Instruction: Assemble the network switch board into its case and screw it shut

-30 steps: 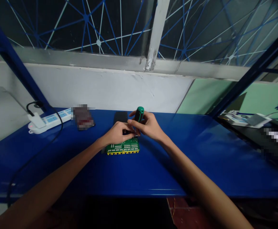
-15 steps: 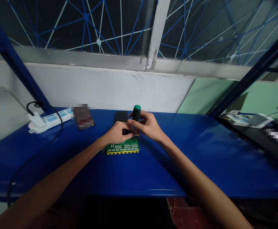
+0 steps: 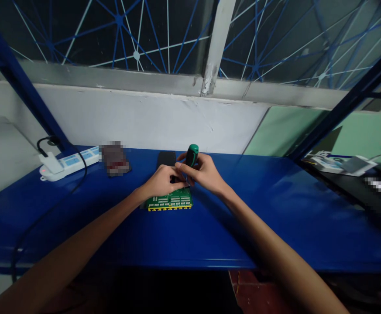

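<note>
A screwdriver point(image 3: 193, 153) with a green and black handle stands nearly upright, tilted a little to the right. Its handle is gripped by my right hand point(image 3: 205, 171), and the thin shaft points down at the far right part of a green circuit board point(image 3: 169, 200). Yellow connectors line the board's near edge. My left hand point(image 3: 163, 181) reaches over the board's far side, fingers pinched together close to the screwdriver's tip. Whatever lies between those fingertips is too small and hidden to make out. Behind my left hand lies a flat black object point(image 3: 166, 158).
On the blue table point(image 3: 190, 240), a white power strip point(image 3: 70, 163) with a black cable point(image 3: 51, 209) lies at the left. Beside it is a blurred-out dark object point(image 3: 114, 160). Papers and devices point(image 3: 350, 165) sit at the right. Blue frame posts point(image 3: 350, 98) rise on both sides.
The screwdriver's handle has leaned to the right, its top shifting slightly right. Both hands stay over the board in nearly the same place.
</note>
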Available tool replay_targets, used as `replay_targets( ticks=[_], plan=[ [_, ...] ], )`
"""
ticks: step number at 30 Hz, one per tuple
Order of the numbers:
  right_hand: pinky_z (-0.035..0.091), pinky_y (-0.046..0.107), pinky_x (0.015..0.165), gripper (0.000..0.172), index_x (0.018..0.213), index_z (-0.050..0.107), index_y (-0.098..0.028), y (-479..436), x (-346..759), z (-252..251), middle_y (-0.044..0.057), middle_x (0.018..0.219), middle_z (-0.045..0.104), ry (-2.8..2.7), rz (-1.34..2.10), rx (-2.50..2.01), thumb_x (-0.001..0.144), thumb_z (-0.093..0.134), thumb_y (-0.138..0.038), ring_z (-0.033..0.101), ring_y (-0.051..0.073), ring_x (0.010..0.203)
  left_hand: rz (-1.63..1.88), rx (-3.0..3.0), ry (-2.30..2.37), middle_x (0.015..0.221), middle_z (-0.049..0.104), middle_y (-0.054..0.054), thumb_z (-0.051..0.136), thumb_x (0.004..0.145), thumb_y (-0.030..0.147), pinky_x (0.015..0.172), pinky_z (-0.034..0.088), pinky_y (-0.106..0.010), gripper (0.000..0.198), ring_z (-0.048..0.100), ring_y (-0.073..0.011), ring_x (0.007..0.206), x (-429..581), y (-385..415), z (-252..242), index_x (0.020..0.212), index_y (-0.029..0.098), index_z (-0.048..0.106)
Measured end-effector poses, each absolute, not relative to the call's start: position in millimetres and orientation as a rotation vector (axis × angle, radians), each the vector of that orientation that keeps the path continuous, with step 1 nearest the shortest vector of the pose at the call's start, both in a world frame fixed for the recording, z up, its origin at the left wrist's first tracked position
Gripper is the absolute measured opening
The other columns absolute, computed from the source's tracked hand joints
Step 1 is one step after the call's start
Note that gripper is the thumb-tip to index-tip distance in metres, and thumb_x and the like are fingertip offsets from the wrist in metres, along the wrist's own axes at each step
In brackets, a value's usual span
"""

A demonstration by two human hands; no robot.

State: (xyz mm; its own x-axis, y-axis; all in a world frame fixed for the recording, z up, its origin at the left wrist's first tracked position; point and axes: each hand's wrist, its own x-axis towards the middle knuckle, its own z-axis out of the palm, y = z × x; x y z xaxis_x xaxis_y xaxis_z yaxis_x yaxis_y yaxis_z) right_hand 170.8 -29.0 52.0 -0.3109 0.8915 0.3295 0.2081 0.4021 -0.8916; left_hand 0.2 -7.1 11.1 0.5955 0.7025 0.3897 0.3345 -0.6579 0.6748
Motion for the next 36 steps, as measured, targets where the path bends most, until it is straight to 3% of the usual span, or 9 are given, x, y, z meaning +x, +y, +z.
replay_targets(
  ticks=[18,27,36],
  plan=[
    [0.041,0.027,0.041,0.027,0.088,0.061,-0.017,-29.5,169.7,49.6,-0.001,0.065,0.058,-1.736,1.063,-0.9,0.083,0.066,-0.042,0.049,0.009,0.043,0.812,2.358,0.76,0.074,0.072,-0.005,0.059,0.085,0.026,0.052,0.033,-0.026,0.021,0.046,-0.0097,0.054,-2.6,-4.5,12.4,0.089,0.015,0.077],
    [0.043,0.028,0.051,0.03,0.093,0.061,-0.017,-26.8,171.1,49.9,0.002,0.071,0.06,-1.749,0.997,-0.961,0.082,0.065,-0.044,0.055,0.013,0.059,0.83,2.27,0.791,0.078,0.073,-0.006,0.066,0.082,0.032,0.056,0.039,-0.025,0.021,0.054,-0.0119,0.061,-1.6,-5.0,14.2,0.088,0.016,0.078],
    [0.043,0.028,0.048,0.031,0.098,0.06,-0.017,-27.5,171.0,47.8,0.002,0.074,0.061,-1.758,1.008,-0.948,0.082,0.066,-0.043,0.053,0.012,0.055,0.863,2.27,0.802,0.07,0.07,-0.004,0.066,0.083,0.032,0.053,0.037,-0.025,0.021,0.049,-0.0102,0.055,-1.7,-3.8,10.2,0.085,0.016,0.078]
  ],
)
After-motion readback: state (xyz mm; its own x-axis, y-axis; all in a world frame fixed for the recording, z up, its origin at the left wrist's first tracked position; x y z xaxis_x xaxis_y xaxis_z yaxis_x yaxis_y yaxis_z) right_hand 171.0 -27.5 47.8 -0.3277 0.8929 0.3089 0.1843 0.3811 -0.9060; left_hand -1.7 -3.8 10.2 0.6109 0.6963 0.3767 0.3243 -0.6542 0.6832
